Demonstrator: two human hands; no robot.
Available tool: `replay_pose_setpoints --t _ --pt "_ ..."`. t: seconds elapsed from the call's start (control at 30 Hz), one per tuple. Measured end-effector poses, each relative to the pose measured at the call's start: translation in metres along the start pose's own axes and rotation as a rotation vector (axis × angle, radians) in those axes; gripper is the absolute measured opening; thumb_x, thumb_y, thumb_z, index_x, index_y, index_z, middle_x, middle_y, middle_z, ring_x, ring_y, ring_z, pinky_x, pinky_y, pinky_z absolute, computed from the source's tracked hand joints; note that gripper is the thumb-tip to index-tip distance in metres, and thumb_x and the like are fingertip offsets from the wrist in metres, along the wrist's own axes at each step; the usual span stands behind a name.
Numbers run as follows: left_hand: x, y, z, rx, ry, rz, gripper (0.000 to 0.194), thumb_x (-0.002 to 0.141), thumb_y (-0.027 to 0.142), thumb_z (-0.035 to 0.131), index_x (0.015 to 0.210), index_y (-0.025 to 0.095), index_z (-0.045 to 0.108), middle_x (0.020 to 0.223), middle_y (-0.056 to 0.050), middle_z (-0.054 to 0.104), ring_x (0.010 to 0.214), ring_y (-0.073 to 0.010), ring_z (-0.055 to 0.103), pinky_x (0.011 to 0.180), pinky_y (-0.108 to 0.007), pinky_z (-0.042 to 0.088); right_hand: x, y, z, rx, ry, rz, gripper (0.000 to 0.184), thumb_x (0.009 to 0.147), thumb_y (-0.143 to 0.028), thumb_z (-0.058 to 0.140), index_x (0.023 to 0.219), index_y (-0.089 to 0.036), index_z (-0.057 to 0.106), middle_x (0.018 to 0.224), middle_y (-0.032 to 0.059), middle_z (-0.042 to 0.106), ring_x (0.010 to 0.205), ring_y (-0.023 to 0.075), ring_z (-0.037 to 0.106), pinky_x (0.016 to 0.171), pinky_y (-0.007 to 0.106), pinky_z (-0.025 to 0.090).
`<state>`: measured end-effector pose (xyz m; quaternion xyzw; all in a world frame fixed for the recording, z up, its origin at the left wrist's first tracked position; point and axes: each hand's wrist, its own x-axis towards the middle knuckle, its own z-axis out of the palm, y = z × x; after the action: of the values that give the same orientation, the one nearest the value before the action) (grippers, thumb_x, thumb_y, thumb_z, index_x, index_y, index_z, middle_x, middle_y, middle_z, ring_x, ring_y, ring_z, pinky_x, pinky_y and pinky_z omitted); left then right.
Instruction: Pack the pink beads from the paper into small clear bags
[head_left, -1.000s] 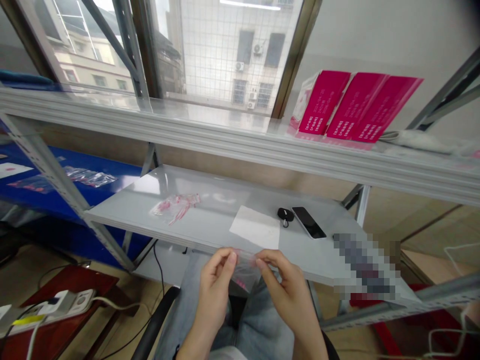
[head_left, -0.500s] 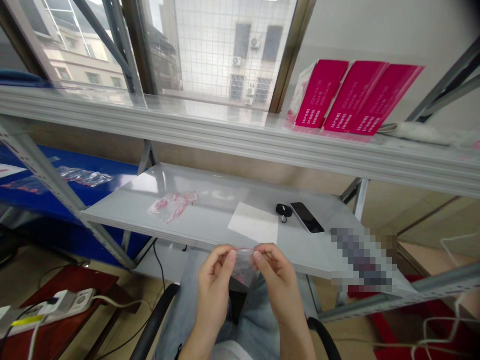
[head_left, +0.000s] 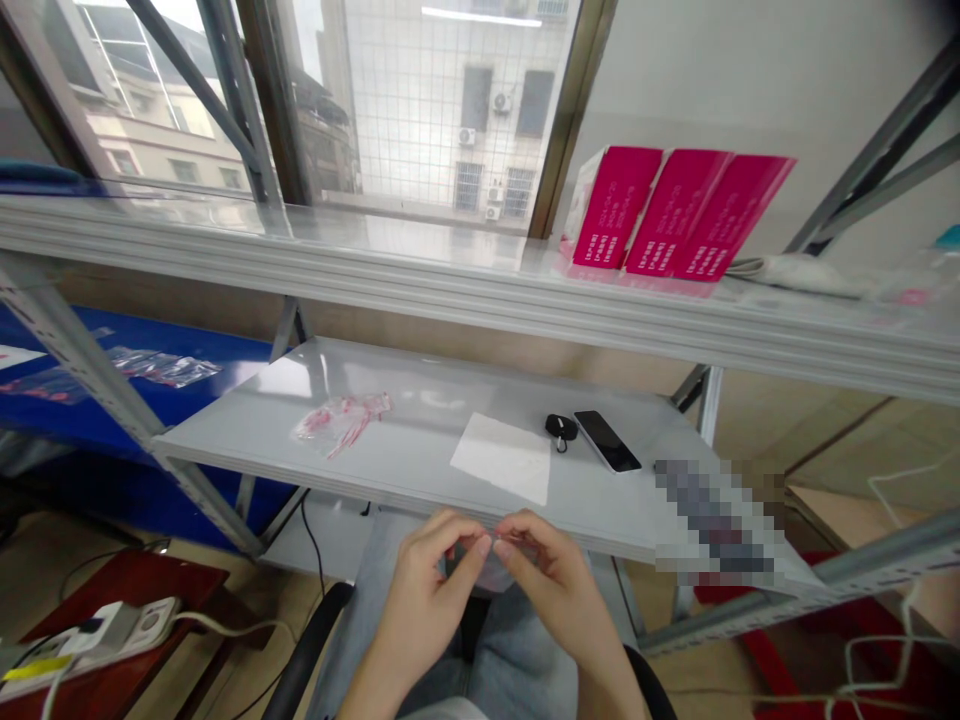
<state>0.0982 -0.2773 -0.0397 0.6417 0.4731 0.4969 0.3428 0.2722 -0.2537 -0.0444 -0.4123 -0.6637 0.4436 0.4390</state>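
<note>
Above my lap, at the front edge of the shelf, a small clear plastic bag point(head_left: 493, 574) hangs from my fingers. My left hand point(head_left: 442, 565) pinches its top edge between thumb and forefinger. Close beside it, thumb tips nearly touching, my right hand point(head_left: 544, 565) pinches the same edge. Most of the bag is hidden behind my hands, so its contents cannot be made out. On the shelf ahead lies a white sheet of paper point(head_left: 502, 458). To its left sits a pile of clear bags with pink-red strips point(head_left: 343, 420).
A black case point(head_left: 560, 428) and a phone point(head_left: 607, 441) lie right of the paper. Pink boxes point(head_left: 679, 215) stand on the upper shelf point(head_left: 420, 270). A power strip point(head_left: 142, 625) rests on a red-brown stool at lower left. Chair armrests flank my legs.
My hands have come closer together along the bag's top edge, and the bag shows less between them. The view has shifted slightly.
</note>
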Motion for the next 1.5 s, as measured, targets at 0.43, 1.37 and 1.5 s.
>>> replay_pose_setpoints --t 0.43,1.37,1.5 --pt "-0.003 0.000 0.005 -0.035 0.025 0.008 0.030 0.097 0.038 0.059 0.077 0.019 0.069 0.073 -0.001 0.061 0.071 -0.0154 0.054 0.066 -0.025 0.037 -0.009 -0.014 0.002 -0.252 -0.044 -0.075 0.018 0.100 -0.030 0.053 0.086 -0.021 0.061 0.080 -0.0014 0.063 0.076 0.0147 0.058 0.071 0.024 0.042" --pt "-0.005 0.027 -0.016 -0.104 -0.092 0.232 0.016 0.095 0.031 0.065 0.090 0.019 0.074 0.081 -0.004 0.067 0.076 -0.0161 0.058 0.069 -0.027 0.041 -0.024 -0.050 -0.025 -0.209 0.008 -0.251 0.023 0.097 -0.032 0.060 0.078 -0.019 0.063 0.070 -0.0023 0.059 0.068 0.0131 0.054 0.066 0.024 0.039" --pt "-0.006 0.030 -0.015 -0.059 -0.113 0.233 0.015 0.094 0.032 0.065 0.093 0.019 0.074 0.082 -0.004 0.067 0.075 -0.0160 0.058 0.067 -0.026 0.041 -0.024 -0.050 -0.025 -0.225 -0.015 -0.230 0.021 0.097 -0.032 0.061 0.080 -0.019 0.066 0.071 -0.0020 0.060 0.069 0.0133 0.054 0.065 0.024 0.039"
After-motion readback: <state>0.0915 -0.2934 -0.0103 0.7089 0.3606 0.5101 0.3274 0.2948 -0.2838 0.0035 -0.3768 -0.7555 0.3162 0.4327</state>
